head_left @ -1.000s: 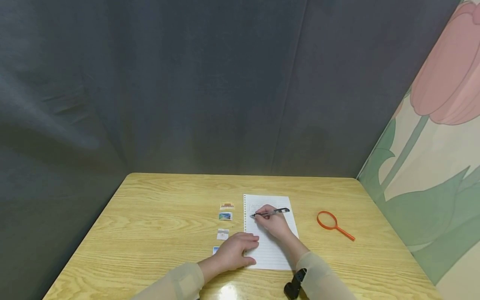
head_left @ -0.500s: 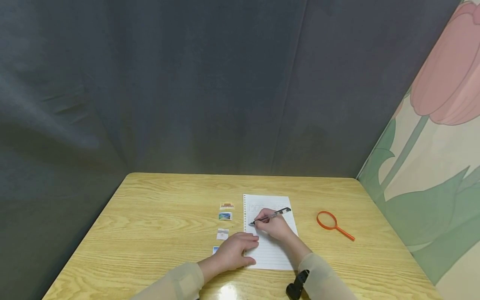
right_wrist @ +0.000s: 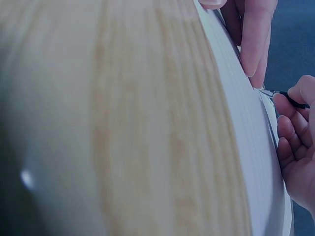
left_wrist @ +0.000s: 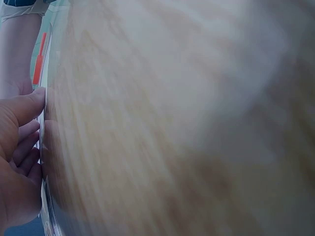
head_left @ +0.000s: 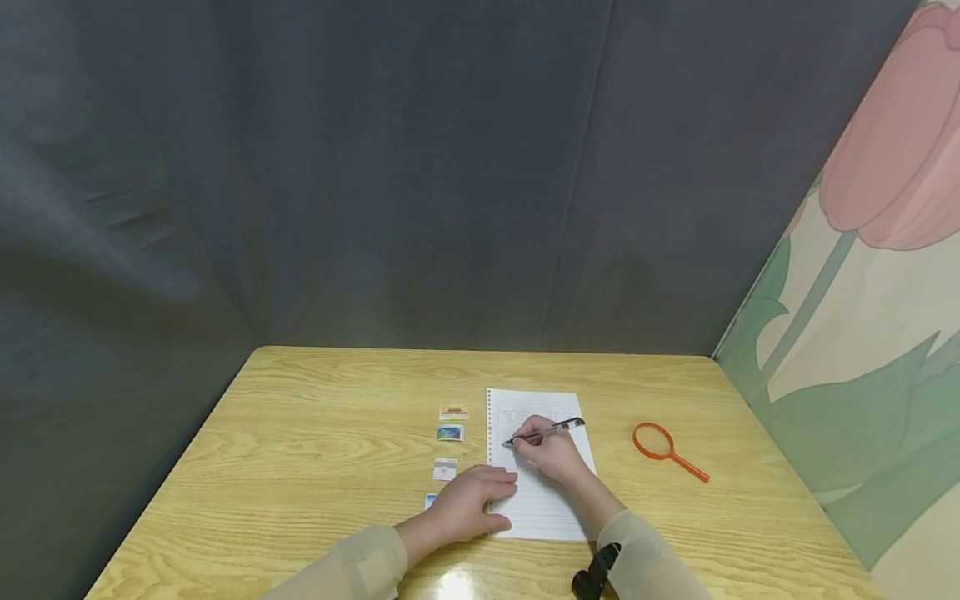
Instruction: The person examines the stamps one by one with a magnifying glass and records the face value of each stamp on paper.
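A lined sheet of paper (head_left: 540, 512) with punched holes down its left side lies on the table, large figures written near its top. The right hand (head_left: 552, 450) grips a black pen (head_left: 558, 426) over the upper part of the sheet, the tip at the paper near its left side. Flat, with fingers extended, the left hand (head_left: 471, 502) rests on the sheet's lower left edge. In the right wrist view the pen (right_wrist: 291, 100) is pinched between thumb and fingers of the right hand (right_wrist: 300, 147). The left wrist view shows the left hand (left_wrist: 17, 162) at the paper's edge.
Left of the sheet, small picture cards lie in a column: a yellow-red one (head_left: 453, 412), a blue-green one (head_left: 451, 432), a pale one (head_left: 445, 468) and a blue one (head_left: 431, 500) partly behind the left hand. An orange magnifying glass (head_left: 690, 467) lies to the right.
The pen tip first moved down the sheet, then slightly up and to the right, the right hand shifting with it. The left hand has stayed in place.
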The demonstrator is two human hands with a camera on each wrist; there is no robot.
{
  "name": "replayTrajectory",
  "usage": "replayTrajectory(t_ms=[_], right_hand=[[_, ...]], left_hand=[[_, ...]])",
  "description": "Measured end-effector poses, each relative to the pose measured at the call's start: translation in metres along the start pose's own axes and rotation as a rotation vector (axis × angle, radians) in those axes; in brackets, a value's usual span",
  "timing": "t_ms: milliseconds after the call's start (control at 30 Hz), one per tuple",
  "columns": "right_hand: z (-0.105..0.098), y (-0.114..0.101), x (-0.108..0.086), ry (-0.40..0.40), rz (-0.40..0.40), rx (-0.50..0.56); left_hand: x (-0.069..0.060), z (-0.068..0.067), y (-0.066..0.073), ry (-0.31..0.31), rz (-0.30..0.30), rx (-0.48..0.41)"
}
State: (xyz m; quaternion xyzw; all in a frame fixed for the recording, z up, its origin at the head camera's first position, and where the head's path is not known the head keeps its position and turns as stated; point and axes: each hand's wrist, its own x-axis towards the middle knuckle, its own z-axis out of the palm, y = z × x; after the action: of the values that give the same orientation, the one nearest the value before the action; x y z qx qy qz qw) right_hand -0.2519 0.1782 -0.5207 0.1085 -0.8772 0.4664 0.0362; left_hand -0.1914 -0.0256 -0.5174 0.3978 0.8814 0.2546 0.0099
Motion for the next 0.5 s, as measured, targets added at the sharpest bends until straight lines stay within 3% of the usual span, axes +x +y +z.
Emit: replayTrajectory(t_ms=[233, 500], right_hand=[[0.0, 0.0, 0.0014, 0.044, 0.041, -0.003], [0.0022, 0.0009, 0.0039, 0.081, 0.0, 0.033]], left_hand=[[0.0001, -0.0009, 0.001, 0.002, -0.004, 0.001], [-0.0004, -0.0008, 0.001, 0.008, -0.002, -0.008]])
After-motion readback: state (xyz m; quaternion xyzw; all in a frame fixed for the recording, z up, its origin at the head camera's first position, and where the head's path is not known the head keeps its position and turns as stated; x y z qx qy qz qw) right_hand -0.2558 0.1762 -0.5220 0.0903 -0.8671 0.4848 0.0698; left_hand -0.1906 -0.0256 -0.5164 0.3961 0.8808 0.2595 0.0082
